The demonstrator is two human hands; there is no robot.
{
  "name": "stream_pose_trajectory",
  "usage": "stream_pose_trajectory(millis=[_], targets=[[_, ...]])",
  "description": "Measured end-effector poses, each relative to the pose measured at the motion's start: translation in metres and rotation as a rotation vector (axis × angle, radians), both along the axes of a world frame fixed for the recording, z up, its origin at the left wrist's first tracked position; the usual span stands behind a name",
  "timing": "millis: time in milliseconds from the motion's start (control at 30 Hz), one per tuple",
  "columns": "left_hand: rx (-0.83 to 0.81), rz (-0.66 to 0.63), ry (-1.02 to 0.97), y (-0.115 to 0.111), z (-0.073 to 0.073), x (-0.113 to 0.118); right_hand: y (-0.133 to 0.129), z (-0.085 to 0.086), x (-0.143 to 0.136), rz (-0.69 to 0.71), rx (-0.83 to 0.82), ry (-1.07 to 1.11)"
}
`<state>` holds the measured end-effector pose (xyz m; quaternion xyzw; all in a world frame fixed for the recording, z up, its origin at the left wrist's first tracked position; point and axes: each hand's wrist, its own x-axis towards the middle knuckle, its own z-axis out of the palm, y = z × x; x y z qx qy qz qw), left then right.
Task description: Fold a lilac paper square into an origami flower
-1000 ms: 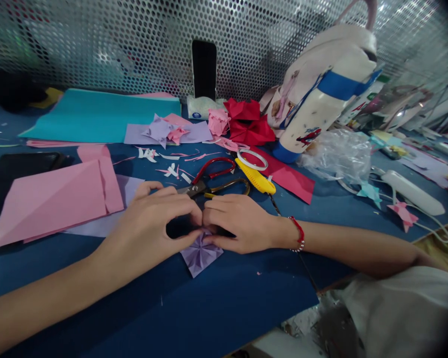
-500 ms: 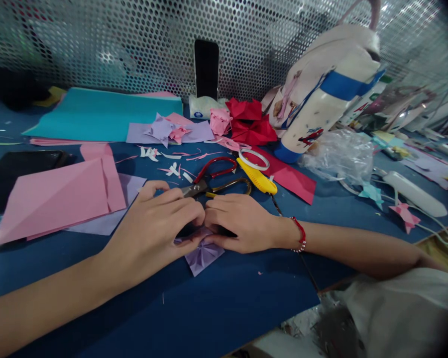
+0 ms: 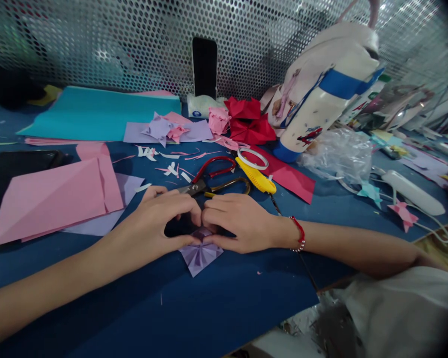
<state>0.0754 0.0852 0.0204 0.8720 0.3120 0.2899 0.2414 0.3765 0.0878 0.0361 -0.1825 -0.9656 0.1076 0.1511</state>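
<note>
A small purple paper (image 3: pixel 201 256) with fanned creases lies on the blue table near its front edge. My left hand (image 3: pixel 164 219) pinches its upper left part between thumb and bent index finger. From the right, my right hand (image 3: pixel 237 223) grips the upper edge of the same paper, thumb below and fingers curled. The fingertips of both hands meet over the paper and hide its top. Just beyond the hands lie scissors (image 3: pixel 212 178) with red and brown handles and a yellow cutter (image 3: pixel 256 175).
Pink sheets (image 3: pixel 56 199) lie at left, a teal sheet (image 3: pixel 108 114) behind them. Paper scraps and a white tape ring (image 3: pixel 253 158) are beyond my hands. A phone (image 3: pixel 204 67), red paper flowers (image 3: pixel 250 119) and a bottle (image 3: pixel 321 109) stand or lie at the back.
My left hand has shifted slightly, its index finger lifted and its thumb opened wider, showing more of the purple paper. My right hand has hardly moved.
</note>
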Motion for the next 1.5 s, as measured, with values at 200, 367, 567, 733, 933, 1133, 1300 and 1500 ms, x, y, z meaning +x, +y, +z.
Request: stream_pose_trajectory(millis=[200, 367, 567, 733, 933, 1133, 1300, 1500], targets=[[-0.027, 0.008, -0.021, 0.001, -0.002, 0.004, 0.000, -0.001, 0.000, -0.004, -0.008, 0.005], [0.003, 0.036, -0.017, -0.001, -0.003, 0.005, 0.000, 0.000, 0.000, 0.011, 0.016, 0.036], [0.094, 0.044, 0.018, -0.006, 0.002, 0.007, -0.002, 0.000, 0.001, 0.017, 0.055, 0.060], [0.220, 0.025, 0.045, -0.020, 0.018, 0.007, -0.002, 0.000, 0.000, 0.004, 0.011, 0.058], [0.400, -0.122, 0.091, -0.038, 0.036, -0.005, -0.002, 0.009, -0.002, -0.027, -0.068, -0.020], [0.492, -0.101, 0.103, -0.052, 0.022, -0.008, -0.004, 0.013, -0.003, -0.017, -0.100, -0.011], [0.536, -0.141, 0.140, -0.055, 0.021, -0.009, -0.005, 0.015, -0.005, -0.028, -0.081, -0.019], [0.600, -0.184, 0.158, -0.053, 0.030, -0.013, -0.005, 0.017, -0.006, -0.032, -0.112, -0.007]])
